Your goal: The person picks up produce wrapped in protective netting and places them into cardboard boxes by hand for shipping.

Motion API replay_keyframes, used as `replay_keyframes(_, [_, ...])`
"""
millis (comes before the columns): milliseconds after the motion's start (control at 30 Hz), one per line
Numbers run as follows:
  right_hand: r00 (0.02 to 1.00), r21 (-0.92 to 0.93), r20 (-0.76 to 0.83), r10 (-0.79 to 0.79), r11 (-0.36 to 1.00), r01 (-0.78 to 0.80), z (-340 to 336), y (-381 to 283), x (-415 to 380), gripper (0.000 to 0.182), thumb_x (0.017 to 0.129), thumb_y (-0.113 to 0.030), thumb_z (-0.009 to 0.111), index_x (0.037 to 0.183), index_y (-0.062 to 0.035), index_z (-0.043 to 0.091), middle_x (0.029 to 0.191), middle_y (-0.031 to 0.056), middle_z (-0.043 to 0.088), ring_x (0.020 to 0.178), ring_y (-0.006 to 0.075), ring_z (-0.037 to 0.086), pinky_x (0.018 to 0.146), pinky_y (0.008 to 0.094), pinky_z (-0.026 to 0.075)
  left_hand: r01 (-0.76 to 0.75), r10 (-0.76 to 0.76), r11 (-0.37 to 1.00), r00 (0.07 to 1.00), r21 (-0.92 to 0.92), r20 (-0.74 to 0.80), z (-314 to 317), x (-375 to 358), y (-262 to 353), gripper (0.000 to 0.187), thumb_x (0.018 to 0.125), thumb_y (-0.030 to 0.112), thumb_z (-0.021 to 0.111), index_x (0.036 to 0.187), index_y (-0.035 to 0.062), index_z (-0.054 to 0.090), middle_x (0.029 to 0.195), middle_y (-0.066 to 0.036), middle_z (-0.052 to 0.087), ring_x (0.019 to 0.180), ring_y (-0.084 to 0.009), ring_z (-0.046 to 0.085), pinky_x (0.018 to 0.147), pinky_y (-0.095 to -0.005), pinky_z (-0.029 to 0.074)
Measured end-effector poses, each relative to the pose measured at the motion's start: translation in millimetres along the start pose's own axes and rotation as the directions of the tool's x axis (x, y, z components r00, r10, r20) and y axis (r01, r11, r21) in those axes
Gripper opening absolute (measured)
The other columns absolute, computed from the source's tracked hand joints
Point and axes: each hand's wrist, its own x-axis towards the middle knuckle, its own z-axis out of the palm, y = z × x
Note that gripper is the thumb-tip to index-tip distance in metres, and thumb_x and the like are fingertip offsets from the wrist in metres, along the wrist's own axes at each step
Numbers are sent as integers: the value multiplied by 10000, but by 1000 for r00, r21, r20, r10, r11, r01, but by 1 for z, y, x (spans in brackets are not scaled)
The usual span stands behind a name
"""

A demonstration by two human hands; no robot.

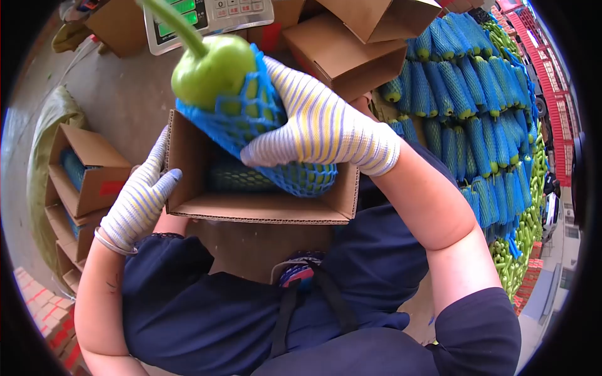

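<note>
A pale green gourd point(216, 72) with a long stem, in a blue foam net, is in my right hand point(313, 119), which wears a striped knit glove. Its stem end points up and to the left, toward the camera, and its lower end hangs over an open cardboard box point(276, 214). My left hand point(139, 197), in a matching glove, grips the box's left wall, with the thumb over the rim and the fingers along the outside. Inside the box lies another blue-netted piece point(235, 177), partly hidden by the held gourd.
A digital scale point(235, 15) stands at the top. Empty-looking cartons point(345, 53) are beside it. Stacked cartons point(94, 172) with netted produce stand at left. Rows of blue-netted gourds point(467, 94) are piled at right, with bare green ones point(511, 257) beyond. A stool point(301, 266) is beneath me.
</note>
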Motion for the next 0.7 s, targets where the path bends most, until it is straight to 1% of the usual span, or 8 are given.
replay_keyframes(67, [966, -67, 164, 202, 979, -193, 7, -2, -6, 717, 710, -30, 770, 1364, -44, 476, 1148, 60, 644, 1061, 158, 594, 950, 321, 479, -6, 7, 999, 1000, 52, -22, -1, 1, -7, 687, 935, 116, 512, 1546, 4, 218, 1500, -170, 414, 1393, -229, 377, 1140, -306, 282])
replay_keyframes(167, [909, -485, 270, 317, 861, -155, 19, 11, -7, 635, 680, -224, 792, 1225, -29, 531, 1095, 193, 649, 1033, 315, 629, 914, 379, 484, 19, -16, 996, 999, 87, -36, -4, 10, -23, 671, 934, 108, 514, 1543, 19, 247, 1468, -158, 459, 1353, -216, 420, 1119, -306, 313])
replay_keyframes(200, [877, -562, 298, 378, 812, -159, 24, 19, -5, 638, 678, -255, 793, 1213, -25, 534, 1086, 212, 649, 1032, 357, 628, 906, 395, 485, 16, -17, 999, 1000, -42, -18, -4, 11, -21, 655, 934, 107, 514, 1537, 25, 272, 1445, -151, 484, 1323, -203, 441, 1109, -304, 324])
replay_keyframes(300, [759, -526, 377, 531, 797, -296, 38, 39, 7, 689, 665, -316, 797, 1219, -1, 534, 1141, 228, 637, 1080, 374, 615, 921, 410, 483, -10, 11, 986, 1000, -169, 9, -9, 14, -24, 632, 941, 128, 536, 1522, 26, 308, 1412, -128, 512, 1282, -183, 466, 1097, -302, 348])
replay_keyframes(433, [681, -815, 275, 679, 540, -209, 48, 55, 13, 772, 653, -367, 800, 1266, 16, 528, 1214, 230, 622, 1141, 360, 603, 963, 405, 484, -58, 57, 994, 998, -91, -14, -8, 17, -26, 625, 924, 90, 511, 1515, 17, 322, 1410, -111, 511, 1273, -172, 468, 1102, -285, 341])
replay_keyframes(533, [635, -899, 187, 749, 392, -197, 68, 64, 19, 776, 664, -389, 790, 1278, 12, 534, 1217, 224, 631, 1126, 340, 624, 948, 400, 496, 13, -15, 999, 999, -41, -42, -5, 19, -34, 672, 881, 30, 477, 1526, 7, 290, 1449, -130, 479, 1314, -190, 440, 1116, -273, 309])
replay_keyframes(600, [647, -942, 152, 747, 308, -135, 87, 75, 22, 783, 686, -405, 756, 1311, 3, 517, 1188, 203, 665, 1069, 320, 666, 914, 400, 524, -150, 156, 974, 987, 169, -25, -3, 20, -28, 711, 859, 15, 480, 1534, 4, 260, 1482, -160, 442, 1357, -219, 406, 1130, -277, 285])
replay_keyframes(700, [522, -948, 136, 842, 264, -179, 96, 81, 34, 807, 686, -381, 754, 1345, 3, 489, 1190, 199, 667, 1077, 313, 666, 915, 402, 525, -59, 61, 978, 998, 200, -3, -6, 23, -27, 747, 850, 19, 490, 1548, 23, 222, 1503, -184, 412, 1385, -237, 381, 1141, -278, 261])
